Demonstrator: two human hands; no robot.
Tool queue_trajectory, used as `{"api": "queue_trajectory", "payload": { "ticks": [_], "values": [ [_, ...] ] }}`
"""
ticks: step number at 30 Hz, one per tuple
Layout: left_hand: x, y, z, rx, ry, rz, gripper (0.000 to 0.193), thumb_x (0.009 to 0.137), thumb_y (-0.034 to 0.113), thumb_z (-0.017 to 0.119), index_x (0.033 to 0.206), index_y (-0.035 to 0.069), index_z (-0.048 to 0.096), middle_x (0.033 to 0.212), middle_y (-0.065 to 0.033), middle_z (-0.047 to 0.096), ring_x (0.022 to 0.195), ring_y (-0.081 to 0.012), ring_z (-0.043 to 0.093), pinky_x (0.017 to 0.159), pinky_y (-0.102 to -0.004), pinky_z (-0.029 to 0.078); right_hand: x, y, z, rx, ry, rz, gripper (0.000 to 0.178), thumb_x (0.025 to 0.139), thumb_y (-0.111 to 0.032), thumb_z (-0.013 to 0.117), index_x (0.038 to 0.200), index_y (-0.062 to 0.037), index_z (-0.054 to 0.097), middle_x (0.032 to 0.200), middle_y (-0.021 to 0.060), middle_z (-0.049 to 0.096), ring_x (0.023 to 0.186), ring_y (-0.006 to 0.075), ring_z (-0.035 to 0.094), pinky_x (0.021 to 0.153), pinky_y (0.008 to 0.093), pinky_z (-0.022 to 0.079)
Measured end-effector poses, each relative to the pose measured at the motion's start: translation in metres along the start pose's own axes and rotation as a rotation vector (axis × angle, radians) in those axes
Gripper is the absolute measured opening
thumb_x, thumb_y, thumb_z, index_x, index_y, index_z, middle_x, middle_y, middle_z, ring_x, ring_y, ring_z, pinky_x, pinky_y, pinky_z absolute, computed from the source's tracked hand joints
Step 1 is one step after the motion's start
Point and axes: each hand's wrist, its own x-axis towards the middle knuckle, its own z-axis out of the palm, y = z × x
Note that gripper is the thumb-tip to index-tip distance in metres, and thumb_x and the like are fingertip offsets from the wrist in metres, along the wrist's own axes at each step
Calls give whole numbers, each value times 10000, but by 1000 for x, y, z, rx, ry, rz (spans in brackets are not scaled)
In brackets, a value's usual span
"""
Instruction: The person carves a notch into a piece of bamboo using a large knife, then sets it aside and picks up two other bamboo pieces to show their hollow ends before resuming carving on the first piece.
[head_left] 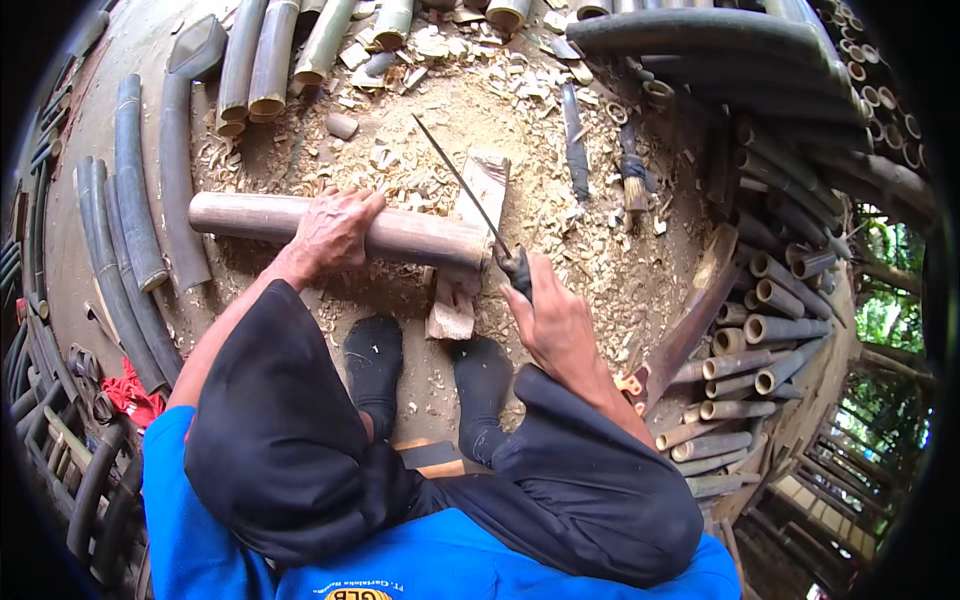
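A thick brown bamboo tube lies crosswise in front of my feet, its right part resting over a pale wooden block. My left hand is wrapped over the tube's middle from above. In my right hand is the dark-wrapped handle of a long thin knife. Its blade slants up and left past the tube's right end, with the tip beyond the tube. Whether the edge touches the bamboo I cannot tell.
Wood shavings litter the ground. Beyond lie a dark-wrapped tool and a brush-like tool. A saw leans at the right, beside stacked bamboo pieces. Long bamboo lengths lie at the left.
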Motion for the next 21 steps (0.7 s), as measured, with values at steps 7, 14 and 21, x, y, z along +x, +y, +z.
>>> {"api": "queue_trajectory", "payload": {
  "ticks": [7,14,21],
  "values": [
    [6,10,2,-12,2,34,431,682,85,728,1090,70,593,1028,-117,665,1058,-320,659,942,-466,490,4,45,29,-86,103,-84,434,1019,-190,683,1298,59,463,944,241,709,737,376,741,647,477,596],
    [-11,3,12,15,111,34,488,655,104,736,1121,62,597,1029,-123,649,1066,-310,651,956,-430,489,-9,-15,-12,79,129,-113,406,1013,-187,700,1323,-12,503,932,245,715,772,408,744,671,452,577],
    [-4,11,16,75,242,81,441,683,112,719,1102,57,595,1020,-117,651,1046,-302,655,958,-426,492,14,45,29,-200,56,-10,353,1034,-228,645,1266,-20,480,970,305,693,703,494,692,593,552,553]
  ]
}}
